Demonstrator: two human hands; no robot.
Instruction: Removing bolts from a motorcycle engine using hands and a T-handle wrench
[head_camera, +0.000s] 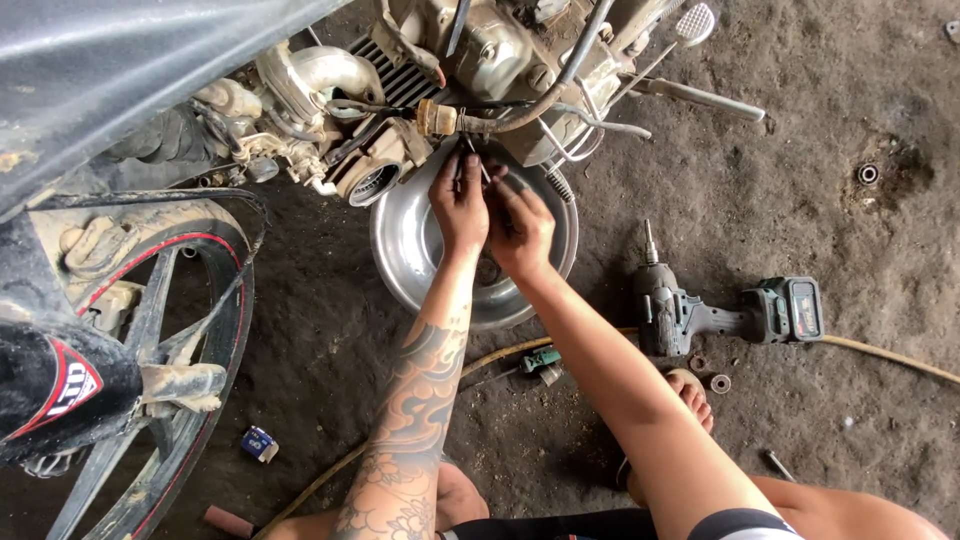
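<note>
My left hand (458, 205) and my right hand (520, 228) are raised together under a motorcycle engine (470, 60). Both pinch a thin metal part (468, 150) that hangs just below a brass-coloured fitting (436, 117) on a hose. The fingers of both hands are closed around that small part. Right below my hands a round shiny metal bowl (410, 250) sits on the ground. An open round port of the engine (372, 183) lies just left of my left hand.
A cordless impact driver (690, 310) lies on the dirt floor to the right, near my foot (692, 392). A yellowish hose (880, 352) runs across the ground. The front wheel (150, 330) stands at the left. Small washers (719, 383) and a blue object (259, 443) lie about.
</note>
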